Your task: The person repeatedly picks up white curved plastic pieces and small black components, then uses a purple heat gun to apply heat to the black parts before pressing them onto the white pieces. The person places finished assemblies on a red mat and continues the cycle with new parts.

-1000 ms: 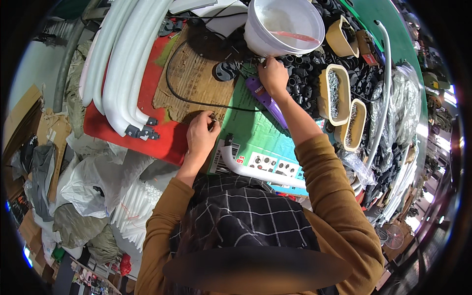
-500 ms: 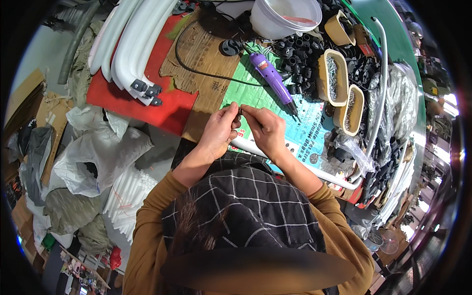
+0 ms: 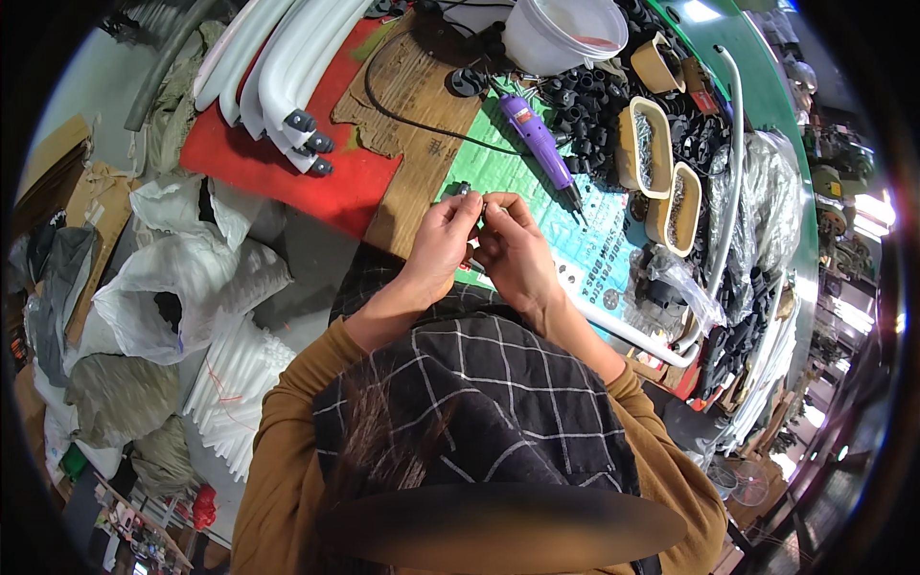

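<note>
My left hand (image 3: 439,247) and my right hand (image 3: 520,251) meet over the near edge of the bench, fingers pinched. What lies between their fingertips is too small and hidden to name. A small dark piece (image 3: 462,189) shows just beyond the left fingertips; whether it is held cannot be made out. Under and beside my right hand runs a white bent tube (image 3: 628,333), its left part hidden by the hands. Farther off, a purple electric screwdriver (image 3: 539,144) rests on the green and blue printed sheet (image 3: 498,163), its bit pointing toward the near right.
Two cream bins of screws, one farther (image 3: 624,153) and one nearer (image 3: 657,230), stand to the right among black plastic fittings (image 3: 580,115). A white bucket (image 3: 546,43) is at the back. White tubes with black ends (image 3: 287,96) lie on a red sheet (image 3: 249,177) at left.
The view has shifted slightly. Both hands remain close together; the right fingers have curled in more, and a dark piece now shows beyond the left fingertips.
</note>
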Tool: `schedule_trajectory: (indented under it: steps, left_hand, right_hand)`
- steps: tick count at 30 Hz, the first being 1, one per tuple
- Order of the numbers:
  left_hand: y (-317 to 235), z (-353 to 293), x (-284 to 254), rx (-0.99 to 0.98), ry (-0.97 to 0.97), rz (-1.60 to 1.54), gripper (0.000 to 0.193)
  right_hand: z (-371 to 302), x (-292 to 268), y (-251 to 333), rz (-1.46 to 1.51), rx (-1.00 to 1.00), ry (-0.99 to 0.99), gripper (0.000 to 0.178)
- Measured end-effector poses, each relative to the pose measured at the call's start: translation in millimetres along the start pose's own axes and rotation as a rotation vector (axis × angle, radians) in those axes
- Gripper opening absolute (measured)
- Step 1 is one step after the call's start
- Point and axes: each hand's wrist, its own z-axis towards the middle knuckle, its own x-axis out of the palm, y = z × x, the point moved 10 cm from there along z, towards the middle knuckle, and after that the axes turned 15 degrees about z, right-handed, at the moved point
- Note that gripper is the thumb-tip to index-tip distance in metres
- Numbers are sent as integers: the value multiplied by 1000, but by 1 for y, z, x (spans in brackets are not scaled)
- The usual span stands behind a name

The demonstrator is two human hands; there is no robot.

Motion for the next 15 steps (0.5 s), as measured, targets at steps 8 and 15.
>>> schedule_trajectory:
  steps: [8, 15]
  left_hand:
    - [15, -6, -29, -158, 119, -108, 21]
    - [15, 2, -69, -121, -8, -106, 12]
  right_hand:
    - [24, 17, -17, -376, -57, 298, 9]
    - [69, -67, 7, -714, -294, -154, 36]
